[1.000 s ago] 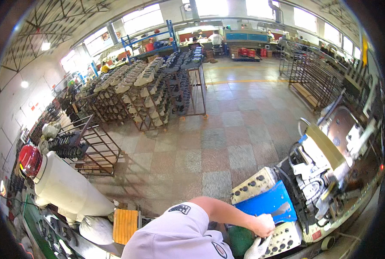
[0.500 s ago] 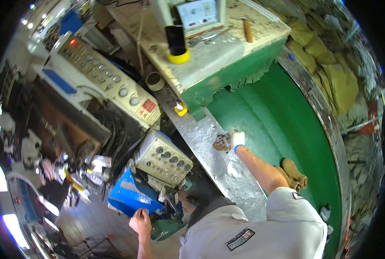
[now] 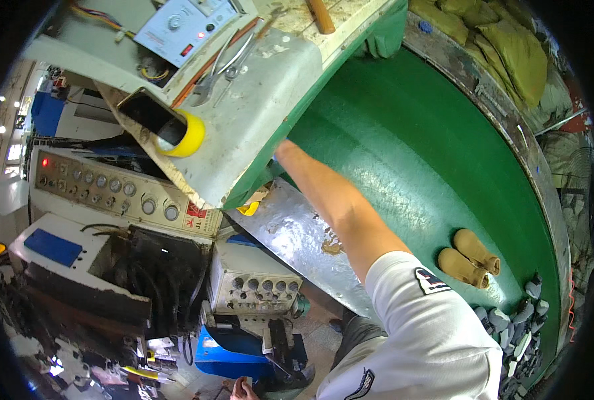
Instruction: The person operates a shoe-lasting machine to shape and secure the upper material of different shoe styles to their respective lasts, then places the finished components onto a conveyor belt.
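Two tan blocks [image 3: 469, 258], one yellow tape roll [image 3: 180, 137], one pliers [image 3: 220, 72].

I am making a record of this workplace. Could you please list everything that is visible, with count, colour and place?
tape roll: one, yellow, on the grey ledge at upper left
pliers: one pair, metal, on the ledge beside a white control box
control panel: one, beige with knobs, left
green basin: one, large, curved, centre right
metal chute: one, silver, sloping at centre
tan pieces: two, on the basin wall at right
grey stones: a pile, lower right
right arm: bare, reaching under the ledge; hand hidden
left hand: only partly seen at the bottom edge
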Motion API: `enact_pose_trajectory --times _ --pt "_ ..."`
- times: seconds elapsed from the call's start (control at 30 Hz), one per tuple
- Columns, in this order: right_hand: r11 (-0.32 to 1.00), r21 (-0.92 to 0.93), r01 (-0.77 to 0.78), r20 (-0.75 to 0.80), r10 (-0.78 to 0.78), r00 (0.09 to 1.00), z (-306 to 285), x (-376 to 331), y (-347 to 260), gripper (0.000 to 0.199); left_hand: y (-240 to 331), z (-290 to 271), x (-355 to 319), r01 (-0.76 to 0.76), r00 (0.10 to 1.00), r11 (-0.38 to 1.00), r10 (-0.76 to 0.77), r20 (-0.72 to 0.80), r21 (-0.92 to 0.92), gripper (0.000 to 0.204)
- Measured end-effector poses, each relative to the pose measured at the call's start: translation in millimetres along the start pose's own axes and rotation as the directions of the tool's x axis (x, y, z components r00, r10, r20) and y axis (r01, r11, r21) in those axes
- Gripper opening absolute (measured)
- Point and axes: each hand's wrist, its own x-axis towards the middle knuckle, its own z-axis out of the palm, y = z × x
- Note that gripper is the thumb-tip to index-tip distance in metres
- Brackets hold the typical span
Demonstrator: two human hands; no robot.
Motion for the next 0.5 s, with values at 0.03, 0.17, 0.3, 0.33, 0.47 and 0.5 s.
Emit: enact_pose_trajectory --times 0.03,0.17,0.3,0.33,0.47,0.5 --pt "0.988 -0.153 -0.005 -0.009 0.004 1.000 12 3 12 0.039 -9 9 -5 0.089 0.995 0.991 -0.092 -0.023 -0.101 0.029" --pt "0.475 -0.875 0.091 -0.027 -0.235 0.972 -22 30 14 0.039 -10 9 0 0.011 0.999 0.999 -0.014 0.046 0.053 0.025" --pt "-0.313 -0.949 -0.044 0.108 -0.452 0.885 -102 51 -18 0.039 -16 12 9 0.026 0.997 0.999 -0.024 0.069 -0.025 0.023" --pt "-0.393 -0.915 -0.090 0.117 -0.472 0.874 -119 58 -28 0.040 -14 11 15 0.036 0.998 0.996 -0.031 0.063 -0.088 0.022" --pt "-0.597 -0.750 -0.286 0.071 -0.503 0.862 -202 68 -76 0.040 3 -9 17 0.040 0.999 0.999 -0.040 0.036 -0.004 0.022" --pt "-0.621 -0.715 -0.320 0.052 -0.503 0.863 -221 72 -90 0.041 -2 -11 15 -0.023 0.999 0.993 0.020 0.028 0.112 0.021"
